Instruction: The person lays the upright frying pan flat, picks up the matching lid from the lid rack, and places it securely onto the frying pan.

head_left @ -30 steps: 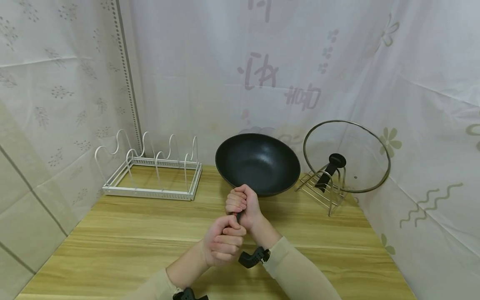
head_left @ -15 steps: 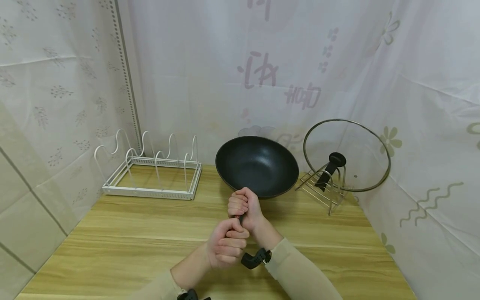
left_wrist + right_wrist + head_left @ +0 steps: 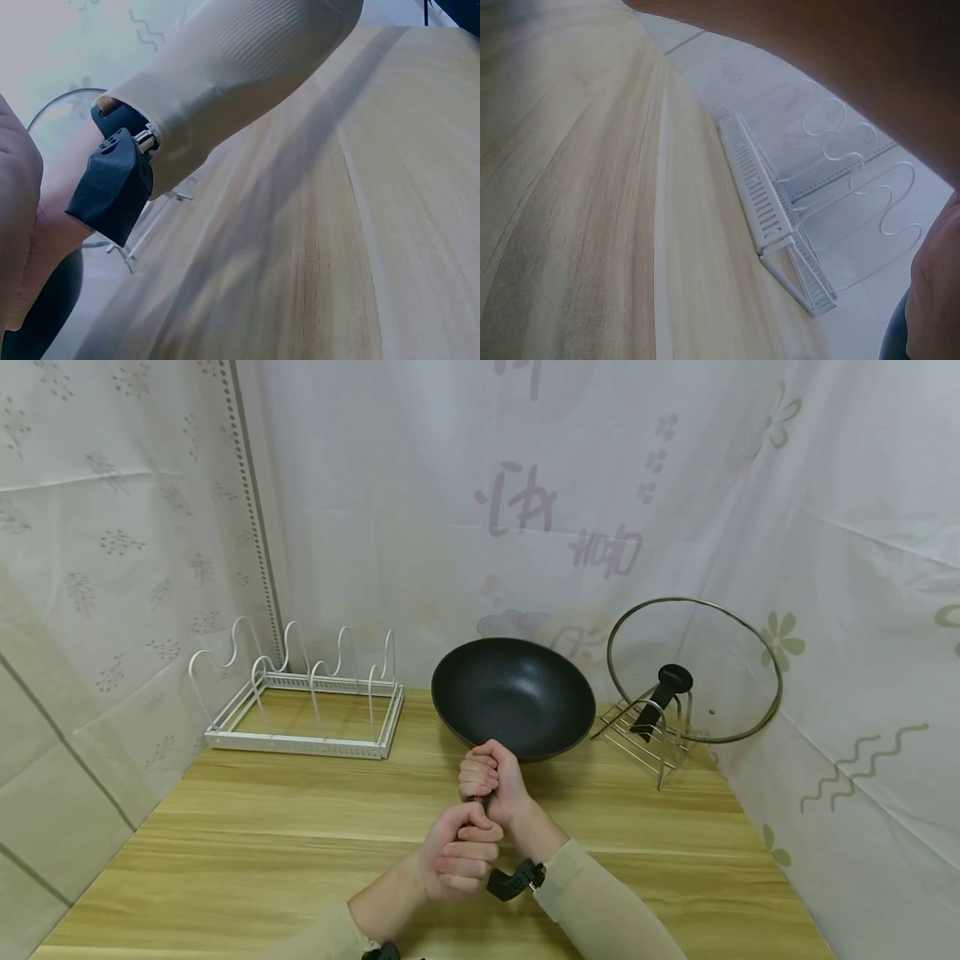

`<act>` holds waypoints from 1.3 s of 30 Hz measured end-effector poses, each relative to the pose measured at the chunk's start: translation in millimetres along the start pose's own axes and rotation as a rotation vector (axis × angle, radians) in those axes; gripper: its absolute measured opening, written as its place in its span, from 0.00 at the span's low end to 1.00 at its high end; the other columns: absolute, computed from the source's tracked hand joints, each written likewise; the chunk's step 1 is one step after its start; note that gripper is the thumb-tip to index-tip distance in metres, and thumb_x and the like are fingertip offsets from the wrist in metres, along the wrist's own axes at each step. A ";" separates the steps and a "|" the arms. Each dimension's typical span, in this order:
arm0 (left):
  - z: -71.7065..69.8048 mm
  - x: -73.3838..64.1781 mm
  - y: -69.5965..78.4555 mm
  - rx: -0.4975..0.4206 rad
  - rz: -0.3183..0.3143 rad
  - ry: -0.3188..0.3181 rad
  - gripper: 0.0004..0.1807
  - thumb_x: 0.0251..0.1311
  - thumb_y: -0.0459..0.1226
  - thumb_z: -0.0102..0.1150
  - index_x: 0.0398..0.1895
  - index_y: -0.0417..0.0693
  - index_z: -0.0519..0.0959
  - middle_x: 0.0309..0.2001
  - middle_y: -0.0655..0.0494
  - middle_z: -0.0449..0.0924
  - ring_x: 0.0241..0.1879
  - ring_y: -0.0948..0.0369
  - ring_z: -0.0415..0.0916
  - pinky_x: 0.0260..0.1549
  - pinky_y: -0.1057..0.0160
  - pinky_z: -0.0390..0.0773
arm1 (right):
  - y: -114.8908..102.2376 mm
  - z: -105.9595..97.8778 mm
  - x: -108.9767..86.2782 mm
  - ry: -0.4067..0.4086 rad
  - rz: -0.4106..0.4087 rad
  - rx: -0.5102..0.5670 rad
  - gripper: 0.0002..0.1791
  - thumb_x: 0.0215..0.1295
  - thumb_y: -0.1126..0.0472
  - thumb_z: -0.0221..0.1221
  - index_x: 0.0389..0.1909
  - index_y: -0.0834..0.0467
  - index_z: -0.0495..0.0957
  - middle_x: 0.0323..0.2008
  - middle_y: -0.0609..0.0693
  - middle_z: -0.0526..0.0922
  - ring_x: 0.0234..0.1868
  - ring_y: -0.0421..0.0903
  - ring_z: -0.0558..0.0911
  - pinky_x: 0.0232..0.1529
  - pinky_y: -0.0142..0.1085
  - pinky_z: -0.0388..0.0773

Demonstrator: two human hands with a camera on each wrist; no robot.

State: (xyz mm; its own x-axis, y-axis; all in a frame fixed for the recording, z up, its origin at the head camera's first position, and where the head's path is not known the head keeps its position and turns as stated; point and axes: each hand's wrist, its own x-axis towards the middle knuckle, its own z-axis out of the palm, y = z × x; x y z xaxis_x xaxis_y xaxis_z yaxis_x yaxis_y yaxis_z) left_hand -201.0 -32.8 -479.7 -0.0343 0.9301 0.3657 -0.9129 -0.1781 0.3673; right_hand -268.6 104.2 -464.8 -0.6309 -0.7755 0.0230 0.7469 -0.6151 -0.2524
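A black wok [image 3: 513, 697] is held up over the table, its dark inside facing up and toward me. Both hands grip its handle [image 3: 486, 802], a dark one with a small red mark that shows between them. My right hand [image 3: 495, 781] holds it close to the pan, fingers curled round it. Nearer to me, my left hand [image 3: 461, 852] grips the handle's end, which its fingers hide. In the left wrist view, the other arm's sleeve [image 3: 225, 82] crosses above the table, and a bit of the dark wok [image 3: 56, 307] shows at lower left.
A white wire pot rack [image 3: 300, 747] stands at the back left; the right wrist view shows the rack [image 3: 761, 195] too. At the back right a glass lid [image 3: 720, 668] with a black knob leans in a small metal stand [image 3: 660, 768]. Patterned curtains surround the wooden table [image 3: 300, 827].
Both hands, still gripping the handle, have shifted a little toward me and to the right. The wok has dropped slightly in the head view. Rack and lid have stayed put.
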 end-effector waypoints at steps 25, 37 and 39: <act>-4.5 -0.4 -2.7 0.006 0.007 0.050 0.24 0.75 0.41 0.45 0.19 0.57 0.51 0.12 0.66 0.49 0.08 0.69 0.50 0.09 0.73 0.46 | -0.6 -6.1 -0.3 0.026 -0.003 -0.023 0.27 0.85 0.53 0.25 0.17 0.45 0.49 0.13 0.38 0.56 0.11 0.36 0.63 0.18 0.25 0.65; -5.3 -0.8 -4.0 0.014 0.011 0.079 0.24 0.74 0.41 0.45 0.19 0.58 0.50 0.12 0.66 0.48 0.08 0.69 0.48 0.09 0.73 0.46 | 0.0 -7.7 -1.4 0.027 -0.003 -0.008 0.29 0.69 0.64 0.58 0.18 0.45 0.48 0.14 0.38 0.55 0.12 0.36 0.62 0.18 0.26 0.68; -5.6 -0.9 -4.3 0.008 0.011 0.078 0.24 0.75 0.41 0.45 0.19 0.58 0.51 0.12 0.66 0.48 0.08 0.69 0.48 0.09 0.73 0.46 | 0.4 -7.7 -1.7 0.028 -0.001 0.003 0.28 0.73 0.63 0.53 0.18 0.45 0.48 0.14 0.38 0.54 0.12 0.36 0.61 0.18 0.27 0.68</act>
State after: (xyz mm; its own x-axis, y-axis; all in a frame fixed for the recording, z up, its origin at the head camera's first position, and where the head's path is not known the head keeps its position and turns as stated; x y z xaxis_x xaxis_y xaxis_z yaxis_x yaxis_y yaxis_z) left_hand -199.4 -31.0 -486.4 -0.0763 0.9501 0.3024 -0.9090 -0.1909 0.3704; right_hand -268.9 106.4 -472.4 -0.6373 -0.7706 -0.0034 0.7467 -0.6164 -0.2500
